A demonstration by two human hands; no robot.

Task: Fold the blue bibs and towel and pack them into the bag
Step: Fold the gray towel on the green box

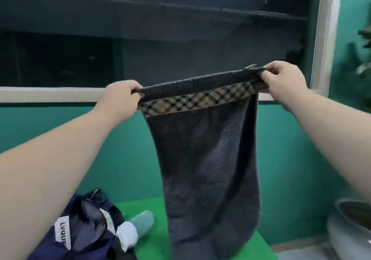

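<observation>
The towel (210, 159), dark blue with a plaid band (196, 99) near its top edge, hangs full length in the air above the green table (154, 247). It is held up by its two upper corners. The left hand (122, 97) pinches the left corner with curled fingers and thumb, and the right hand (283, 80) grips the right corner the same way, a little higher and farther off. The top edge is stretched taut between them and the lower end dips towards the near edge of the table.

By my reading the towel is not yet folded: it shows as one long hanging length, though I cannot tell whether it is already doubled along its length. The bag (80, 229), navy with a white label, lies slumped at the near left of the table, its mouth loosely open. Just right of it lies a white and pale green roll (138, 227), touching the bag's edge. No blue bibs show plainly, so I cannot tell whether they are packed or hidden. What is left, at the least, is folding the towel and putting it into the bag
</observation>
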